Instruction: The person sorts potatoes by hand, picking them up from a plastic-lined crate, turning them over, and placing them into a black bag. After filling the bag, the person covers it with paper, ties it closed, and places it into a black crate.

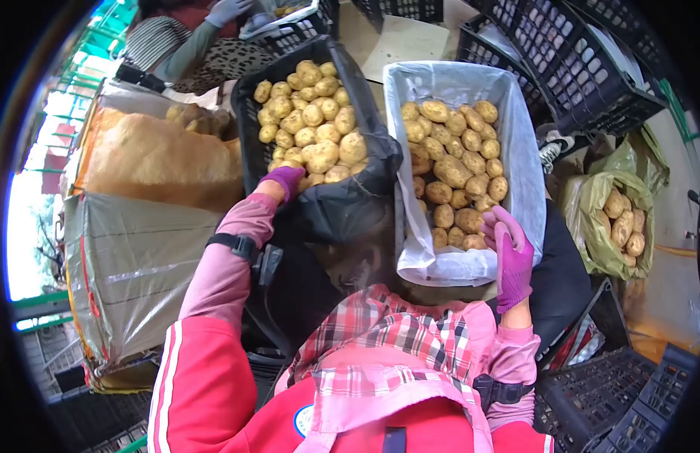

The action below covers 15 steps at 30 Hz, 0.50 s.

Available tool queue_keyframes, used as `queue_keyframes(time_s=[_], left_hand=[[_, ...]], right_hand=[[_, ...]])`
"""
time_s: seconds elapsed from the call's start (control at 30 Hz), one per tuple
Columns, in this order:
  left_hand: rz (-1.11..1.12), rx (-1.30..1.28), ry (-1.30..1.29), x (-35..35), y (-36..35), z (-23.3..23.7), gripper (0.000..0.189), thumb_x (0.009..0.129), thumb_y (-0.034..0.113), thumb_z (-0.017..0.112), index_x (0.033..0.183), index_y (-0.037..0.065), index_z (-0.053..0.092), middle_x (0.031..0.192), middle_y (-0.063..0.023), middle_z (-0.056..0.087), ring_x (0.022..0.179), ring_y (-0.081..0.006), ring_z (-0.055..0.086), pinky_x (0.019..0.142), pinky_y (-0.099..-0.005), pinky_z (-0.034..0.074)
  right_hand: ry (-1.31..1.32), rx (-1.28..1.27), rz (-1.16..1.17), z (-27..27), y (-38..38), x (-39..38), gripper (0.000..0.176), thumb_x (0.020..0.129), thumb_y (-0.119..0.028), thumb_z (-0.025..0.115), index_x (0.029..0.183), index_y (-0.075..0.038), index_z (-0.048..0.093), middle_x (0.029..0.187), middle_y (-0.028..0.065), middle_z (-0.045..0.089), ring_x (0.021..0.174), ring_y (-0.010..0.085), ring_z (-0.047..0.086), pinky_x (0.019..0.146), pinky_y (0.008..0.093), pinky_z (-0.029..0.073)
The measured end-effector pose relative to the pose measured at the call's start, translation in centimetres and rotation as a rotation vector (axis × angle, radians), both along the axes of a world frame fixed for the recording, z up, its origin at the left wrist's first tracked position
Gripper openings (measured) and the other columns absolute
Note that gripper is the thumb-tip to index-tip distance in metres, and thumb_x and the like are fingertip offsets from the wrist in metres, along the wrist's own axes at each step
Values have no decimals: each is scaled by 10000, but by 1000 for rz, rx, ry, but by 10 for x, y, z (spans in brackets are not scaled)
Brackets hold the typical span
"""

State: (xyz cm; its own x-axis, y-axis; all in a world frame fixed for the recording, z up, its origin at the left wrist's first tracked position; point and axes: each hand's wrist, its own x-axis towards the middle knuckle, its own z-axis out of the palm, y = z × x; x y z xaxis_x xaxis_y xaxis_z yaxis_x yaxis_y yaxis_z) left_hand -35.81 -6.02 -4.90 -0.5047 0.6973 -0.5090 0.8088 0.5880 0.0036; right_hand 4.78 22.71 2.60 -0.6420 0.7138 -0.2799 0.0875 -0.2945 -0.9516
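Observation:
My left hand, in a purple knitted glove, reaches over the near left corner of a black-lined crate. The crate is full of pale yellow potatoes; the fingers point down among the nearest ones and are mostly hidden. To the right stands a crate with a white liner, holding browner potatoes of mixed sizes. Over its near right part is my right hand, also gloved in purple. Its fingers are stretched out, fingertips close to the potatoes at the right side, with nothing seen in them.
A large sack bulges on the left. At the right, a greenish bag holds more potatoes. Black plastic crates are stacked behind it, with others at the lower right. Another person's gloved hand shows at the top left.

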Motion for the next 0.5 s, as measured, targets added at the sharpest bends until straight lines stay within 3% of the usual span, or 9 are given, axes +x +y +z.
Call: queue_keyframes(time_s=[0.03, 0.17, 0.27, 0.37, 0.43, 0.47, 0.5], left_hand=[[41, -17, 18, 2, 6, 1, 354, 893, 374, 561, 999, 60, 687, 983, -238, 672, 959, -399, 650, 808, -464, 516], [-40, -175, -38, -11, 7, 9, 352, 832, 358, 645, 1049, 81, 669, 1007, -220, 678, 979, -386, 652, 815, -440, 518], [33, -199, -6, -4, 17, 14, 397, 768, 315, 717, 1060, 52, 664, 1061, -208, 677, 1006, -387, 648, 839, -440, 527], [124, 104, 314, 48, 51, 66, 459, 794, 303, 704, 1167, 49, 621, 1119, -190, 666, 1023, -376, 638, 863, -439, 518], [108, 603, 215, 84, 69, 89, 461, 854, 218, 667, 1261, 25, 570, 1217, -153, 627, 1042, -301, 644, 882, -366, 516], [231, 770, -96, 107, 79, 98, 436, 874, 161, 644, 1276, 16, 560, 1188, -138, 634, 1029, -258, 643, 886, -336, 509], [360, 930, -400, 129, 88, 106, 415, 895, 105, 622, 1292, 7, 549, 1160, -124, 642, 1017, -214, 642, 890, -306, 503]], right_hand=[[0, -1, -4, -1, 3, 1, 350, 988, -168, 558, 1294, 4, 562, 1132, 115, 666, 996, 171, 646, 880, 281, 511], [-34, 36, 54, -6, 20, -1, 346, 993, -182, 549, 1291, -8, 568, 1136, 103, 666, 1002, 168, 646, 877, 276, 505], [-31, 128, 186, -19, 40, -15, 357, 994, -219, 551, 1291, -23, 574, 1139, 85, 666, 1020, 169, 639, 872, 269, 501], [-173, 351, 224, -52, 66, -43, 339, 937, -211, 618, 1229, -40, 619, 1056, 128, 690, 942, 165, 649, 846, 273, 502], [-378, 366, 374, -63, 74, -69, 362, 903, -258, 638, 1210, -65, 633, 1071, 146, 690, 959, 197, 660, 853, 296, 507], [-475, 374, 459, -70, 78, -86, 374, 886, -281, 648, 1200, -77, 639, 1079, 155, 689, 968, 213, 665, 857, 307, 509], [-463, 540, 519, -106, 83, -102, 402, 864, -329, 637, 1188, -91, 644, 1143, 162, 674, 1033, 277, 654, 893, 360, 506]])
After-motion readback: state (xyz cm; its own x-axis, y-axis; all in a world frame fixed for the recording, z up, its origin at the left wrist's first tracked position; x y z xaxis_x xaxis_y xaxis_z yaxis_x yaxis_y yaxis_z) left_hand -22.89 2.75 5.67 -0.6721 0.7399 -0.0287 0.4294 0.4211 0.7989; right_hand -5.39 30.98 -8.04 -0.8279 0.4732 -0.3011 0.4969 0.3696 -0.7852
